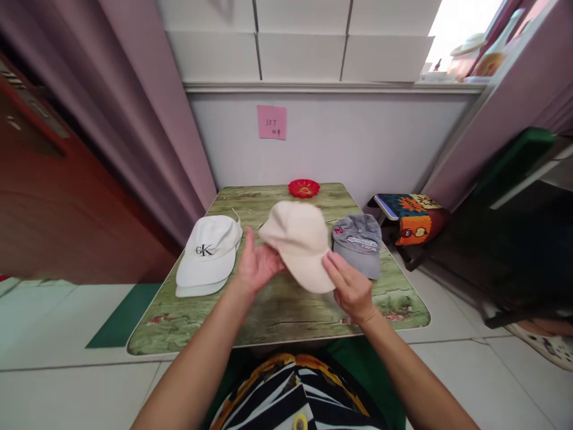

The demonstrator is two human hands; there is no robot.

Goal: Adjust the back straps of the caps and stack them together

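While held, the cap looks plain cream.

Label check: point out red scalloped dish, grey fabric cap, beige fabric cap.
Red scalloped dish (293, 189), head view: left wall.
Grey fabric cap (358, 261), head view: brim.
Beige fabric cap (304, 227), head view: crown.

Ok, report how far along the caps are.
Two white caps already look stacked, brim over brim. In hand is the cream cap, its brim pinched by the right hand, the left hand open at its edge. The grey cap, lying apart, seems left to do.
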